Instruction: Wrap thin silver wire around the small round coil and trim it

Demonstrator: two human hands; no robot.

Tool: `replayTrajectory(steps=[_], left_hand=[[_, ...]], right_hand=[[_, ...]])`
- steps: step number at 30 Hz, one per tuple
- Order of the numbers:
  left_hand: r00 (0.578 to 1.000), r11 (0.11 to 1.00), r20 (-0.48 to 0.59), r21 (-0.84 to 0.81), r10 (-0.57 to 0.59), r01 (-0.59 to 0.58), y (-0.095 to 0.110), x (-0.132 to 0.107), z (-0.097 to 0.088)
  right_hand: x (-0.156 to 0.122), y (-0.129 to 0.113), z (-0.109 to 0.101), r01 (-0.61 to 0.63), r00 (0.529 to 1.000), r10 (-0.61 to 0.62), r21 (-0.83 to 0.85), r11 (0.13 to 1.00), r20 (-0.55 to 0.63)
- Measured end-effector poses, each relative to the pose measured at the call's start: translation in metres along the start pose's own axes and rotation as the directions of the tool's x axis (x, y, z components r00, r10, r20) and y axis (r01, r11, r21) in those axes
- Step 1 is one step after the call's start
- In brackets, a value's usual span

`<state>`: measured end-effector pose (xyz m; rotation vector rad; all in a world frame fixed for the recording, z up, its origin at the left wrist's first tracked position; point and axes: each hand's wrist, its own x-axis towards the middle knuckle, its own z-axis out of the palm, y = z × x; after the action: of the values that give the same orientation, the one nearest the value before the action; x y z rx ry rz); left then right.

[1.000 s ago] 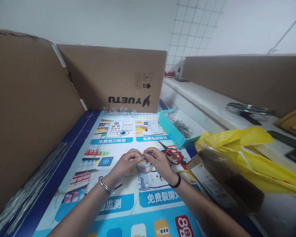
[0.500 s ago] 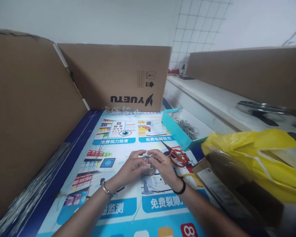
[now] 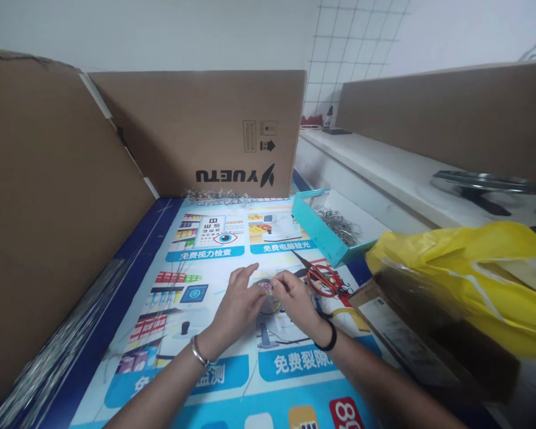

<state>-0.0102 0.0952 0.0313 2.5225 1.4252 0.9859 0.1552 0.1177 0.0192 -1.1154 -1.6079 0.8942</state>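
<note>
My left hand (image 3: 237, 302) is at the middle of the printed sheet, thumb and forefinger pinched at the left rim of a small round clear dish (image 3: 270, 307). Its other fingers stretch forward. Tiny pink and purple pieces (image 3: 267, 288) show at the dish, close to the left fingertips. On the dish's other side my right hand (image 3: 296, 301) has thumb and forefinger pressed together. Whatever either pinch holds is too small to make out. Orange-handled scissors (image 3: 324, 280) lie just beyond my right hand, dark blades pointing away to the left.
A turquoise box (image 3: 324, 235) holding a tangle of thin wire (image 3: 337, 225) stands at right. Nearer are a cardboard box (image 3: 399, 333) and a yellow plastic bag (image 3: 464, 262). Thin wire strands (image 3: 67, 333) lie along the left cardboard wall; clear small pieces (image 3: 218, 195) line the back panel.
My hands have drawn slightly apart above the dish. The left fingers have lifted and stretched forward, while the right fingers have curled into a tighter pinch. The view has shifted slightly.
</note>
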Motion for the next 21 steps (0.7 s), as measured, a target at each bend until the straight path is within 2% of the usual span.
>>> replayTrajectory(steps=[3,6,12,18,21], left_hand=[[1.000,1.000,0.002,-0.004,-0.011,0.011,0.003,-0.002,0.003],[0.999,0.999,-0.019,-0.019,-0.033,0.033,0.003,-0.002,0.005],[0.981,0.986,-0.113,-0.072,-0.160,0.153,0.000,-0.002,0.006],[0.980,0.975,-0.088,-0.146,-0.179,0.165,0.001,-0.004,0.007],[0.976,0.945,-0.052,-0.265,-0.214,0.193,0.001,-0.003,0.005]], right_hand=[[0.000,0.000,0.001,0.019,0.998,-0.021,-0.048,0.999,-0.054],[0.000,0.000,0.002,0.030,0.999,-0.032,-0.053,0.998,-0.037],[-0.005,0.001,0.007,-0.144,0.983,0.113,0.237,0.961,0.142],[-0.008,0.006,0.010,-0.150,0.982,0.110,0.289,0.945,0.151],[-0.008,0.008,0.009,-0.158,0.981,0.117,0.285,0.945,0.155]])
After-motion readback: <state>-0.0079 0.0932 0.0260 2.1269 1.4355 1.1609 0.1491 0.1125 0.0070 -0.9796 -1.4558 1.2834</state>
